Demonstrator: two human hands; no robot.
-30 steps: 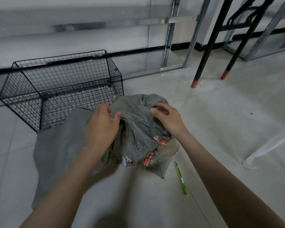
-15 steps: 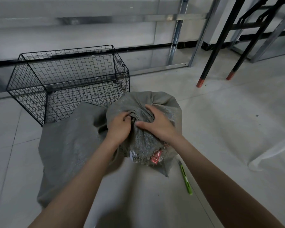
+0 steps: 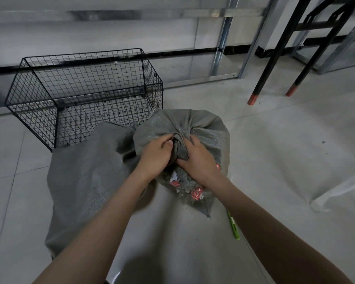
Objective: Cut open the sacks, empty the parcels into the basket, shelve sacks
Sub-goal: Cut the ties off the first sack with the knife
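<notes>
My left hand (image 3: 156,158) and right hand (image 3: 199,160) both clench the bunched neck of the grey woven sack (image 3: 209,128) on the floor, ready, I judge, to lift it toward the wire basket (image 3: 152,85) just behind.

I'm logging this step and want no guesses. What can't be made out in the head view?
Head view:
- Contents of the bulging grey woven sack: fabric covers them; only red labels show at its torn edge.
- Print on those labels: too small.
- Fingertips of the left hand and right hand: partly buried in the sack's gathered neck.
- The green utility knife: far end cut off by the right forearm, blade unseen.
</notes>
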